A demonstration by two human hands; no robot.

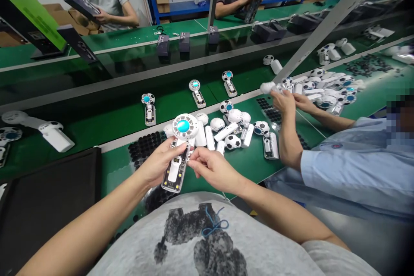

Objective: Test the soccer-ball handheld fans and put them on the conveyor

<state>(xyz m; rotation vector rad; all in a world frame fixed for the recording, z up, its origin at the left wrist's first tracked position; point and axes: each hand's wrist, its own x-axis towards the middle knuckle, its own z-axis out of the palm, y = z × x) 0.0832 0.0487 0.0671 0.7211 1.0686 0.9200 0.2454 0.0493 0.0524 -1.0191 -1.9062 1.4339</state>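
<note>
A white handheld fan (183, 127) with a round head, a shiny blue centre and a clear handle showing a circuit board is held upright in front of me. My left hand (158, 161) is closed around its left side, thumb across the front below the head. At the handle's right edge, my right hand (210, 168) has thumb and fingertips pinched together; whatever is between them is too small to make out. Just beyond lies a pile of similar fans, some with a football pattern (233, 141). Black round pads (147, 148) lie on the bench left of the fan.
Several fans, one of them a standing fan (148, 110), rest on the green conveyor ahead. A black tray (51, 207) is at left. On my right a co-worker's hands (286, 99) work beside another fan pile (326, 88). A slanted metal post (323, 21) crosses the right side. Two people sit opposite, holding boxes.
</note>
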